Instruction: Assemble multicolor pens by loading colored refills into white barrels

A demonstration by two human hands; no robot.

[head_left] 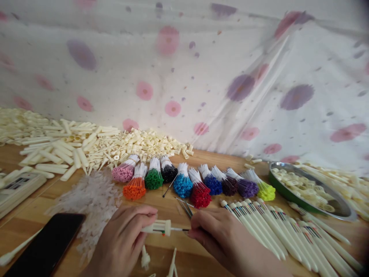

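Now, behind the bundles (182,181) a spotted sheet (187,77) is edging the wooden table (170,252); right of them a bowl (300,207) is holding cream parts (302,184). Before them, my left hand (123,234) is curling round a holder (155,227), my right hand (220,232) pinching a refill (177,229) at its end.

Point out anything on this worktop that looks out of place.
One dark-tipped refill lies loose beside the light-blue refill bundle, apart from the colour-sorted groups. A few thin sticks also lie stray before the red refill bundle.
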